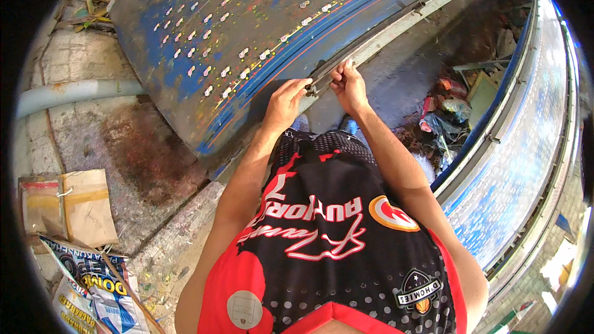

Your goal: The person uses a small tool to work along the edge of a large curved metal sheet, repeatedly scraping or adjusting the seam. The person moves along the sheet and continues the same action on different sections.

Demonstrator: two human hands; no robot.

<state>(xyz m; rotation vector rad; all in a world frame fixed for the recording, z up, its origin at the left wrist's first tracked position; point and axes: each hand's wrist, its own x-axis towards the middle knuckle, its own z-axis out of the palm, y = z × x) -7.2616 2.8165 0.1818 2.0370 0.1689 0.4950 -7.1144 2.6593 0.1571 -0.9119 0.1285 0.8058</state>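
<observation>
A long printing table (pixel 291 37), grey and stained with blue ink, carries rows of small white-and-red prints. Along its near edge runs a pale metal rail (pixel 396 31). At the rail, the fingertips of my left hand (pixel 286 106) are drawn together on a small dark metal fitting (pixel 311 91). Just to its right, my right hand (pixel 351 89) has its fingers curled and pinched against the rail. Whatever lies between those fingers is too small or hidden to make out. Both forearms reach up past my black-and-red jersey (pixel 334 222).
A second long table (pixel 520 167) with blue print marks curves along the right. Between the tables lie plastic bags and scraps (pixel 455 108). On the left are a pipe (pixel 80 94), a flattened cardboard box (pixel 86 207), a printed sack (pixel 102 287) and stained concrete floor (pixel 148 148).
</observation>
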